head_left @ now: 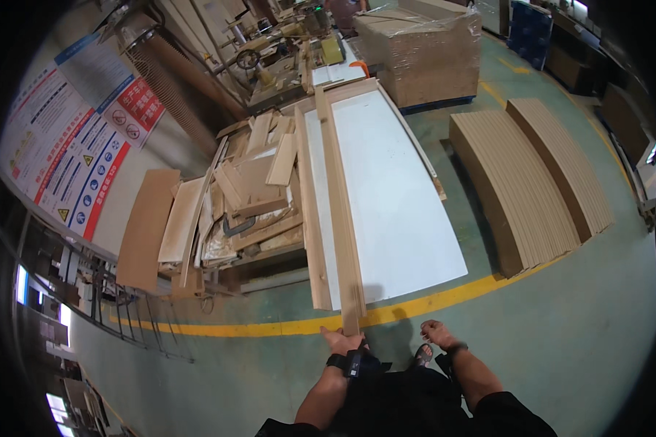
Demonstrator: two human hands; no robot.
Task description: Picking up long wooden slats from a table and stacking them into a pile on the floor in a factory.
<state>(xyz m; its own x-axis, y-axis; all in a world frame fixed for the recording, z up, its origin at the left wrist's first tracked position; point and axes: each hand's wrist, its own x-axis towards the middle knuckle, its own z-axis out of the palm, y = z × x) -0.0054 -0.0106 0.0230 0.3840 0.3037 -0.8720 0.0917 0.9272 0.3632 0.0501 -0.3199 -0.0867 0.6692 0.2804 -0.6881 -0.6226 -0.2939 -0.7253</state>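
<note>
My left hand (pixel 341 341) is closed around the near end of a long, narrow wooden strip (pixel 337 182). The strip runs away from me along the left part of a large white board (pixel 401 197), past its near edge. Beside it, on the left, lies another long wooden strip (pixel 312 218). Off to the right, my right hand (pixel 439 333) hangs in the air over the floor, its fingers curled in. Nothing shows in it, and it touches neither the board nor the strips.
Left of the board is a heap of wood offcuts (pixel 259 175), with brown panels (pixel 147 229) leaning nearby. Stacked brown boards (pixel 517 189) stand on the floor at right. Farther back are a wrapped pallet load (pixel 419 54) and machinery (pixel 270 65). A yellow line (pixel 430 300) crosses the floor.
</note>
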